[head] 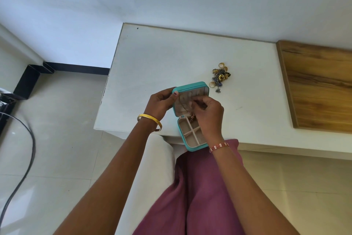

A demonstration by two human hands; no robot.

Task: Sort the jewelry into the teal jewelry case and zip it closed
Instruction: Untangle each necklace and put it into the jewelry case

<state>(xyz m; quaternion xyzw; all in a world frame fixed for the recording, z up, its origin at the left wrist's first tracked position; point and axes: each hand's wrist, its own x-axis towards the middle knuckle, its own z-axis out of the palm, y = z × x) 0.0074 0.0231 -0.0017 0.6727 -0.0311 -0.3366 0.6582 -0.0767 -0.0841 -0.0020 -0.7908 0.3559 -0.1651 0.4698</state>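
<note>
A teal jewelry case (192, 116) lies open at the near edge of a white table (171, 59), its base jutting a little past the edge toward the person's lap. The lid stands up on the far side, showing a pale lining, and the base is split into small pale compartments by thin dividers. The left hand (162, 104) grasps the left edge of the raised lid, thumb curled over the teal rim and fingers behind it; a gold bangle (149, 121) sits on that wrist. The right hand (207, 112) is in front of the lid's lining, fingers bent together and pinching a thin gold chain necklace (187, 110), which hangs down from the fingertips with a small pendant dangling just above the base's far compartments. A red-and-white banded bracelet (219, 146) circles the right wrist. On the table to the right of the case and a little farther away lies a small pile of jewelry (220, 76): several gold rings and flower-shaped pieces in gold and blue-grey, tangled close together, apart from the case. A wooden board (320, 86) rests on the table's right part. A black cable (22, 149) curves over the tiled floor at left.
</note>
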